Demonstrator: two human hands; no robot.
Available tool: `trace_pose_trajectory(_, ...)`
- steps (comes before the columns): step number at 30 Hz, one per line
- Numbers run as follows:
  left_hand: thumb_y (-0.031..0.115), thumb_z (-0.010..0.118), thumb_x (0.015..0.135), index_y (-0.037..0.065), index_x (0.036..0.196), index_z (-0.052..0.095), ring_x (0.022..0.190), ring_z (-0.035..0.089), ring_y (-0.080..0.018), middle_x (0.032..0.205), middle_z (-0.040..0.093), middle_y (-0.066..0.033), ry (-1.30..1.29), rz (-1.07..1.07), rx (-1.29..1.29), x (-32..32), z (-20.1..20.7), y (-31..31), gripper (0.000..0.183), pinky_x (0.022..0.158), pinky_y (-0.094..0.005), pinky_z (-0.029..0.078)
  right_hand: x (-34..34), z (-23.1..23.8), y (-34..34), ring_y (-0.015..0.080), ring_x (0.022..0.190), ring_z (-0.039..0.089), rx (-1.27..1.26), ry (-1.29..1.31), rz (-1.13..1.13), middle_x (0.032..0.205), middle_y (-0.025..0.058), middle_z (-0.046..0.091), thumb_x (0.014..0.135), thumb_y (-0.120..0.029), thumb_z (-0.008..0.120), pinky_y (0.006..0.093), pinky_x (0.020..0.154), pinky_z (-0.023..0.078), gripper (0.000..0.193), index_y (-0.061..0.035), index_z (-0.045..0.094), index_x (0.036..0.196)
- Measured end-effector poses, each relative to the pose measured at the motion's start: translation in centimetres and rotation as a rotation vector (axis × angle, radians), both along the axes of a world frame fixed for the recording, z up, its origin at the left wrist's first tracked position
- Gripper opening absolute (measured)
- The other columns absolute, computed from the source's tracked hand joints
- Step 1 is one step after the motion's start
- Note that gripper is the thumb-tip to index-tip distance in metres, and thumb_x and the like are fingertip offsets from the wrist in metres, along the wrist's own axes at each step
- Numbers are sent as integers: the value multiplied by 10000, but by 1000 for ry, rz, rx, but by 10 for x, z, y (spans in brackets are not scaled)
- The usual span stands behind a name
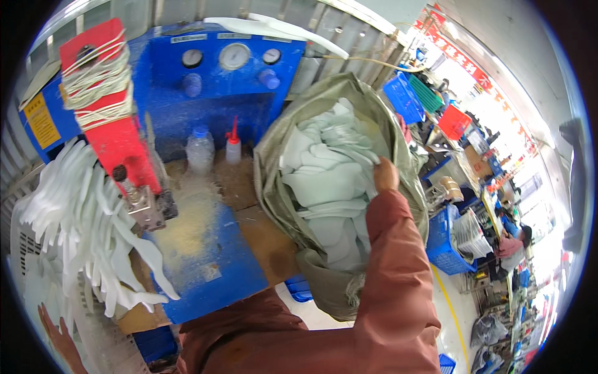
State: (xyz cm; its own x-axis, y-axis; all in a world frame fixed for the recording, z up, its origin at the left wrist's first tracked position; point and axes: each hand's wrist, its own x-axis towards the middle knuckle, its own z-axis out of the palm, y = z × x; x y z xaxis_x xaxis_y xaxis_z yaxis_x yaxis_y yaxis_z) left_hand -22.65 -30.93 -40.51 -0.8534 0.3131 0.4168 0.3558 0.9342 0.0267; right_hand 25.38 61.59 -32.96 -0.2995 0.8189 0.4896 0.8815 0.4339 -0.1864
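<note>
My right hand [386, 175] reaches into a large olive woven sack [268, 177] and grips the edge of a pale, flat insole-shaped piece [362, 156]. Several more such pieces [327, 184] lie stacked inside the sack. At the lower left, my left hand [60, 336] is open with its fingers spread, beside a white plastic basket [99, 340] holding more pale pieces. Whether its fingertips touch them I cannot tell. Above that hand, a thick bunch of long, wavy white strips [93, 224] hangs beside the machine's red arm [112, 118].
A blue machine [212, 75] with gauges stands ahead, its metal head [146, 212] over a dusty blue plate [218, 268]. On its bed are a clear bottle [200, 153] and a red-nozzled bottle [233, 149]. Blue crates [448, 240] and a co-worker [512, 249] are at right.
</note>
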Motion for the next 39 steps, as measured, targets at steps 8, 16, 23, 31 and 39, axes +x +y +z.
trace_pose_trajectory(8,-18,576,981,37,1576,443,1512,409,-345,1634,433,-181,-223,-278,257,47,9,97,612,1248,-445,294,19,49,-10,413,1078,689,130,242,136,1121,194,737,1009,-188,560,495,932,523,259,-84,723,1182)
trace_pose_trajectory(16,7,588,992,18,1566,454,1499,423,-351,1617,462,-180,-338,-308,279,105,35,147,590,1242,-422,307,26,53,-66,398,1130,685,-143,64,242,1206,171,735,933,-134,672,452,979,536,302,-76,732,1224)
trace_pose_trajectory(23,48,597,1015,-32,1497,516,1482,443,-361,1604,469,-202,-274,-173,139,78,12,124,495,1232,-420,325,64,69,-140,409,1051,687,-197,74,323,1148,170,732,954,-188,695,440,927,544,259,-72,736,1182)
trace_pose_trajectory(31,33,586,1010,-61,1429,565,1458,473,-361,1563,509,-202,-406,-390,289,166,63,204,429,1214,-423,353,76,1,-166,325,1003,673,170,-178,149,1040,97,681,864,-230,817,447,864,547,341,-104,735,1170)
trace_pose_trajectory(39,20,609,974,-71,1326,644,1354,569,-367,1474,591,-187,-616,-670,235,206,47,265,365,1153,-432,430,92,-4,-145,302,949,661,275,-92,15,976,62,640,879,-171,765,449,803,529,296,-196,727,1171)
